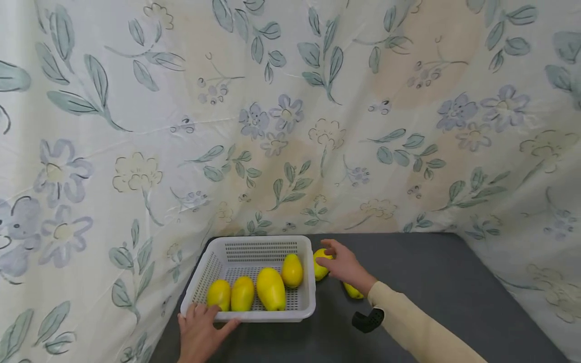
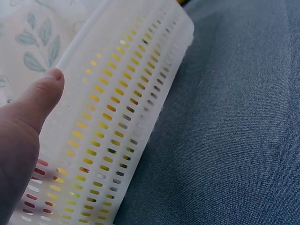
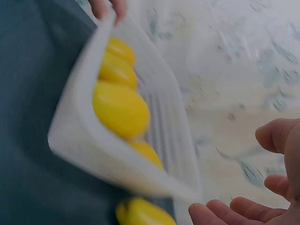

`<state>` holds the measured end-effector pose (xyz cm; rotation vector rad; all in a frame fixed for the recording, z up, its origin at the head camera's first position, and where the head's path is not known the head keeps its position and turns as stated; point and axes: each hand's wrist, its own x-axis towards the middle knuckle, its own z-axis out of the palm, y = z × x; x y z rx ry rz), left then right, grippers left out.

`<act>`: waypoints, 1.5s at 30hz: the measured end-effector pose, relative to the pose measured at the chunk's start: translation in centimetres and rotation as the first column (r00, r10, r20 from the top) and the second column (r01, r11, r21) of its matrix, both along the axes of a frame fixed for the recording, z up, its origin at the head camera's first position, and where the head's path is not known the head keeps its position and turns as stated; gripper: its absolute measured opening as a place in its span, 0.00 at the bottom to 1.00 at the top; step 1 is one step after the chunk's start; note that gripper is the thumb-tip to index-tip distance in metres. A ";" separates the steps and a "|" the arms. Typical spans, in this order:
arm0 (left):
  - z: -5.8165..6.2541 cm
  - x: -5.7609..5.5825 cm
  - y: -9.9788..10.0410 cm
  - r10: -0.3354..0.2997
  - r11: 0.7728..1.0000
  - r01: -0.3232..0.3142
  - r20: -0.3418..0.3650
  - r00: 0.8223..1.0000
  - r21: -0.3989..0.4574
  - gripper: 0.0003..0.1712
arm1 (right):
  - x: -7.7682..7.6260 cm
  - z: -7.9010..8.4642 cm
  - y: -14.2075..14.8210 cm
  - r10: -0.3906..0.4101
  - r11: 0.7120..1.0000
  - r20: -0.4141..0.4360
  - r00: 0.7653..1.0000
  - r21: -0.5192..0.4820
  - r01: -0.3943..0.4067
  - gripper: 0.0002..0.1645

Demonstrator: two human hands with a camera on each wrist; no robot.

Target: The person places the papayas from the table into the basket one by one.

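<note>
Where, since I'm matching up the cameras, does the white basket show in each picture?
Head: the white basket sits low, just left of centre.
Left wrist: the white basket runs diagonally, lower left to top centre.
Right wrist: the white basket is left of centre, blurred.
Shared landmark: the left hand at its rim.

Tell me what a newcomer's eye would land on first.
Probably the four bright yellow fruits in the white basket on the dark tabletop. Then the right hand, near two more yellow fruits just right of the basket. The pale floral cloth behind fills much of the head view.
</note>
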<state>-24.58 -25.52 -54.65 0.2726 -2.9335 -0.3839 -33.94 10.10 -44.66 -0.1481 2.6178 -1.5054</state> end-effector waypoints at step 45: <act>-0.2 -0.5 -0.6 -0.002 1.000 0.001 0.058 0.998 0.022 0.55 | 3.8 -4.0 18.5 -0.226 0.974 0.072 0.971 0.000 0.227 0.46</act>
